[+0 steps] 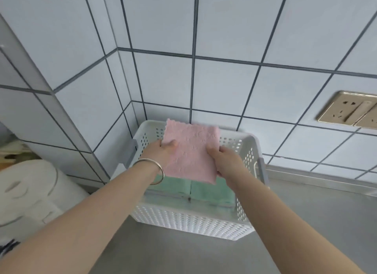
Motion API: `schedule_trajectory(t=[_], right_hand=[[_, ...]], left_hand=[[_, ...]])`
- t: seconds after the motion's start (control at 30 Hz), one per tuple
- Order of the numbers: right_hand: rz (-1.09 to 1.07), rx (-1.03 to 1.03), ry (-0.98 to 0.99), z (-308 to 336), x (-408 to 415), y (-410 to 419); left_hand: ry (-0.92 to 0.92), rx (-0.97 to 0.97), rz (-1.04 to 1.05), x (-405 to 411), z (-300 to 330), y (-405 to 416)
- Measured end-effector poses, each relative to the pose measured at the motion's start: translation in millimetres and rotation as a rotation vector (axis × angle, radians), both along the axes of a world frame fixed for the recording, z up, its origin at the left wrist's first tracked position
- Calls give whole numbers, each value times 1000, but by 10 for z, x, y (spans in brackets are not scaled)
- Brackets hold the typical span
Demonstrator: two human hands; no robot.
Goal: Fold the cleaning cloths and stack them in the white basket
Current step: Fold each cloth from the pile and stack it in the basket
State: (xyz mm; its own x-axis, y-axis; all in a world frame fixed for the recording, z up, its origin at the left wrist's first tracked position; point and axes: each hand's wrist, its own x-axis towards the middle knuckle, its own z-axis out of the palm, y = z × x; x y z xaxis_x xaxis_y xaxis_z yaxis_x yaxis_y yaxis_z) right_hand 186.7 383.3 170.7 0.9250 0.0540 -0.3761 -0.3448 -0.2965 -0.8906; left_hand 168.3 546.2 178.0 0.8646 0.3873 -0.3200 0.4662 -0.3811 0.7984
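Here, folded pink cloth (190, 151) lengthwise toward wall, both hands' grip.

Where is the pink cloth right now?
The pink cloth is in the middle of the head view, held by the left hand and the right hand above the green cloths in the white basket.

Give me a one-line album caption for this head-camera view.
Both hands, left hand and right hand, hold a folded pink cloth above green cloths in the white basket.
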Motion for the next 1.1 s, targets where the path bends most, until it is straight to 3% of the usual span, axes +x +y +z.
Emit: schedule_trajectory(t=[0.2,0.5,0.73,0.9,1.0,1.1], right_hand=[[145,-120,368,-497,475,385],[259,-332,480,-989,689,631],[234,-412,482,-1104,721,694],[290,-532,345,-1093,728,734],[433,-676,274,-993,689,741],[505,-733,281,-886,628,793]], left_hand=[[252,243,-84,399,-575,387],[456,534,-181,695,-1167,543],[390,592,-263,645,-1324,515],[78,977,-661,545,-1134,296],[178,926,-888,522,-1208,177],[407,811,-938,492,-1341,188]])
